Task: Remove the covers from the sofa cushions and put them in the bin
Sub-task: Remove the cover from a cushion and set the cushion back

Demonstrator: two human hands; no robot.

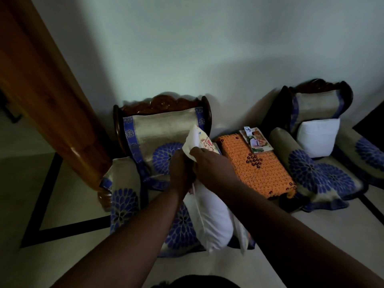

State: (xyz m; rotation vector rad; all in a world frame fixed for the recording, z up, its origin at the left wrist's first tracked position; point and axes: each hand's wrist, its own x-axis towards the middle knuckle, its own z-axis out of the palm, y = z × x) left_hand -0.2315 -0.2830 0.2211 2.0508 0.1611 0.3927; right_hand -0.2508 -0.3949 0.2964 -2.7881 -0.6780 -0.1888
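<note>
Mid-strip over the left armchair [158, 138]: both hands, left hand [180, 169] and right hand [209, 165], grip the printed cover [197, 142] bunched above the white cushion [212, 217]; next likely pull it free, bin unseen.

white cushion [214, 221], orange crocheted cloth [257, 167] (dark flowers), blue-flowered beige armchair throws [158, 132]

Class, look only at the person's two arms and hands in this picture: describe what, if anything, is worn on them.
Both arms are bare from the bottom edge of the frame up to the hands, with no sleeves in view. The left hand and right hand wear no gloves. No watch, bracelet or ring can be made out, though the dim light hides fine detail.
</note>
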